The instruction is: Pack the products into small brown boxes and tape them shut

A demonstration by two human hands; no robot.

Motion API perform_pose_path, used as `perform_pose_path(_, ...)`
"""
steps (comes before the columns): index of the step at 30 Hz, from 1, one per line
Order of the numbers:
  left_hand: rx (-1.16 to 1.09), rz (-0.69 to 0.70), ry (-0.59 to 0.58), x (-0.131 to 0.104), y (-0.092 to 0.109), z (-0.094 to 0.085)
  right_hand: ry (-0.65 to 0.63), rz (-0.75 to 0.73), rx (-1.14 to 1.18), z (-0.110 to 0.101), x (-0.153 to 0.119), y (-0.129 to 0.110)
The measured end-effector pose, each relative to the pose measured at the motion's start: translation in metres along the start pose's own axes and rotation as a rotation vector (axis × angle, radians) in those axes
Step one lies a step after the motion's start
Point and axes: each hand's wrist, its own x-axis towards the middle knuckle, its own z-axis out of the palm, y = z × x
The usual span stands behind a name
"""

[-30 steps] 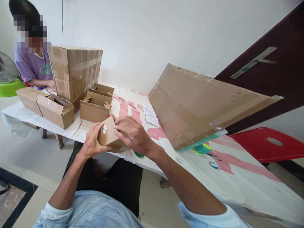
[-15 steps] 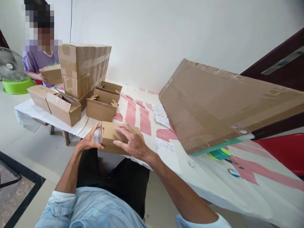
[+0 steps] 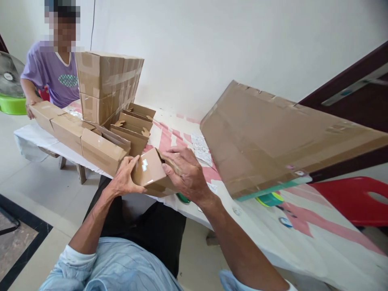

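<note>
A small cardboard box (image 3: 153,171) is held between both hands at the table's near edge. Its end, with two small white-and-green labels (image 3: 144,165), faces up toward me, and a dark gap shows along one top edge. My left hand (image 3: 127,178) grips the left end, thumb below and fingers above. The right hand (image 3: 189,176) is wrapped over the right side, its thumb near the gap. Just left of my left hand, a row of cardboard boxes (image 3: 103,151) runs along the edge, the nearest one with its flap raised. Open-topped boxes (image 3: 133,131) stand behind.
A co-worker's hand (image 3: 31,106) rests on the row's far end. Taped cartons (image 3: 106,76) are stacked behind it. On the right, a large cardboard sheet (image 3: 273,141) leans over the table (image 3: 303,250), near tape rolls (image 3: 269,199) and a red chair (image 3: 348,200).
The box in my hands has been turned and tilted, bringing its labelled end into view. The co-worker's box has joined the row, which has shifted toward me.
</note>
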Motion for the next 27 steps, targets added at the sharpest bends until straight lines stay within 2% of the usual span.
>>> perform_pose_path(2,0.016,0.016,-0.005,0.001,0.01,0.002,-0.051,-0.092,-0.07,-0.003,0.008,-0.009)
perform_pose_path(8,0.058,0.013,-0.012,0.003,0.021,0.005,-0.388,-0.231,-0.282,0.008,0.021,-0.024)
perform_pose_path(13,0.09,0.005,-0.011,0.003,0.022,0.004,-0.487,-0.264,-0.403,0.022,0.024,-0.018)
perform_pose_path(20,0.091,0.026,-0.013,0.003,0.02,0.003,-0.463,-0.24,-0.339,0.022,0.025,-0.018)
perform_pose_path(23,0.066,0.035,-0.033,0.001,0.011,-0.001,-0.35,-0.163,-0.195,0.016,0.023,-0.017)
perform_pose_path(27,0.016,0.019,-0.088,-0.002,-0.013,-0.008,-0.135,0.05,0.009,0.005,0.008,0.001)
